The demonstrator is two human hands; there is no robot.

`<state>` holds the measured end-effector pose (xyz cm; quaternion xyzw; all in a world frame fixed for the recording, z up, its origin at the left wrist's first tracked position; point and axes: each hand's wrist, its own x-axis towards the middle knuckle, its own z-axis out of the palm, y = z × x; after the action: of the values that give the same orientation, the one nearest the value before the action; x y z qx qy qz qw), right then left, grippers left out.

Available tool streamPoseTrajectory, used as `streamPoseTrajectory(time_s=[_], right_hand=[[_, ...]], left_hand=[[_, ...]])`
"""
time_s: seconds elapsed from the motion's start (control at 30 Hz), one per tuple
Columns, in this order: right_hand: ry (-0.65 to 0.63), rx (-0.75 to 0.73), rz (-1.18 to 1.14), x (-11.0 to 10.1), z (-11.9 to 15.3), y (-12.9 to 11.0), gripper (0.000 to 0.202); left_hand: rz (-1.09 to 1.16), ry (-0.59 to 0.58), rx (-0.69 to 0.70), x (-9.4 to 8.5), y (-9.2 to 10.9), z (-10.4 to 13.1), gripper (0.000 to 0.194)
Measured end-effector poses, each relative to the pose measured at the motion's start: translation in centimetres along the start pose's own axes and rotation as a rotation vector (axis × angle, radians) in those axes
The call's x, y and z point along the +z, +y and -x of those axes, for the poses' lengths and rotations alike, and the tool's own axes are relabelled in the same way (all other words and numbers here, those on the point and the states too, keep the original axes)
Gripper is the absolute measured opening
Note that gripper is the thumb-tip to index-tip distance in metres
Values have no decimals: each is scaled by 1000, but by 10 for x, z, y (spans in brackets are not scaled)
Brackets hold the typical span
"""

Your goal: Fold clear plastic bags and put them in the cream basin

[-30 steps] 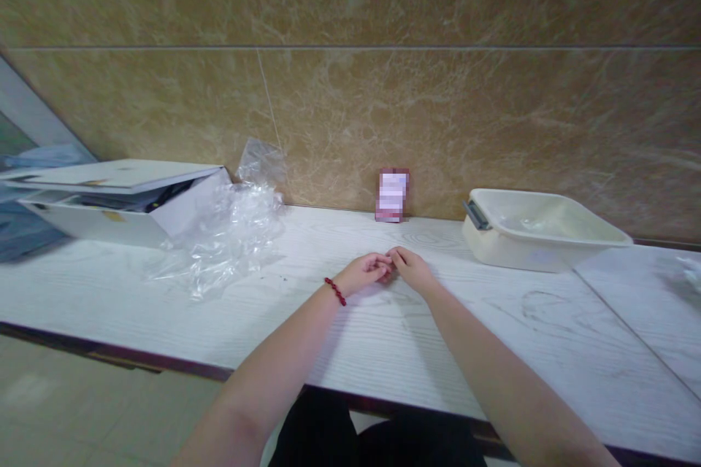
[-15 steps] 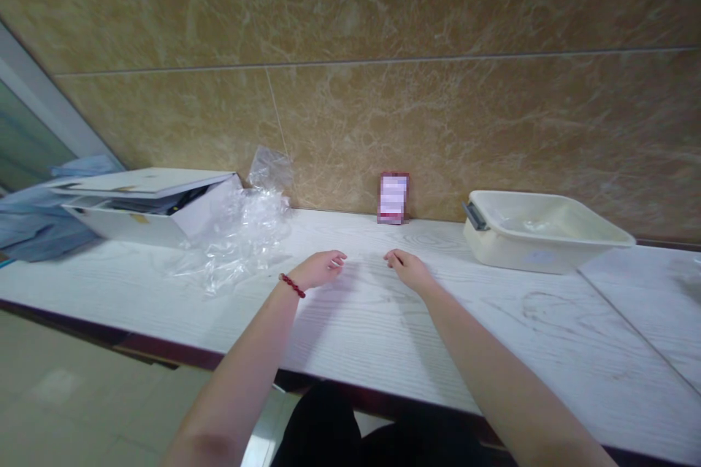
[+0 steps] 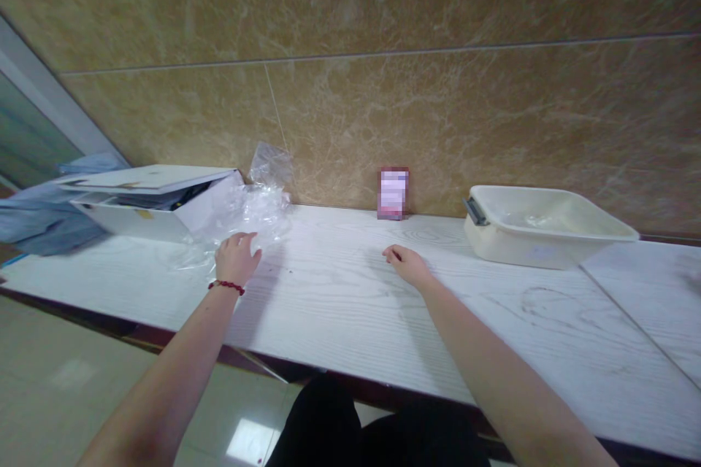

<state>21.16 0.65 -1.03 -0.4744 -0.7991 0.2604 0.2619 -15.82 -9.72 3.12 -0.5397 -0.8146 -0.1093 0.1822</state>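
My left hand (image 3: 238, 258), a red bead bracelet (image 3: 226, 286) at its wrist, hovers at the front edge of a heap of clear plastic bags (image 3: 263, 206). Its fingers are apart and nothing shows in them; whether they touch the plastic I cannot tell. Over the middle of the white wood-grain table (image 3: 339, 306), my right hand (image 3: 408, 264) is closed, thumb and fingers curled together. What they hold, if anything, is hidden. Behind it a small red-framed device with a blurred, lit face (image 3: 393, 193) leans upright against the wall.
At left stands a white box (image 3: 136, 222) with its lid ajar over dark contents, beside blue-grey cloth (image 3: 44, 215). A cream plastic bin (image 3: 526, 252) with a grey latch sits at right, clear plastic inside. The marble-patterned wall (image 3: 350, 109) borders the table's back.
My left hand has moved left from the table's middle to the plastic bags, its fingers spreading. My right hand has stayed nearly in place. The view has shifted slightly.
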Motion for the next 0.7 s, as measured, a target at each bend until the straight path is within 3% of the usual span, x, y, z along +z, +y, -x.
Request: streamPoseTrajectory(time_s=[0.1, 0.17, 0.3, 0.4, 0.53, 0.7], right_hand=[[5, -9, 9, 0, 0, -1, 26], [8, -4, 13, 0, 0, -1, 26], [10, 0, 14, 1, 0, -1, 24], [9, -7, 12, 1, 0, 0, 23], [1, 0, 15, 1, -1, 2, 24], [-3, 3, 11, 2, -2, 3, 23]], left_hand=[[-58, 82, -133, -3, -2, 0, 53], [-66, 66, -181, -4, -6, -2, 55], [-27, -93, -155, 0, -18, -8, 40], [11, -174, -146, 4, -26, -12, 39], [80, -199, -121, 3, -31, -18, 42], [169, -202, -124, -18, -23, -27, 41]])
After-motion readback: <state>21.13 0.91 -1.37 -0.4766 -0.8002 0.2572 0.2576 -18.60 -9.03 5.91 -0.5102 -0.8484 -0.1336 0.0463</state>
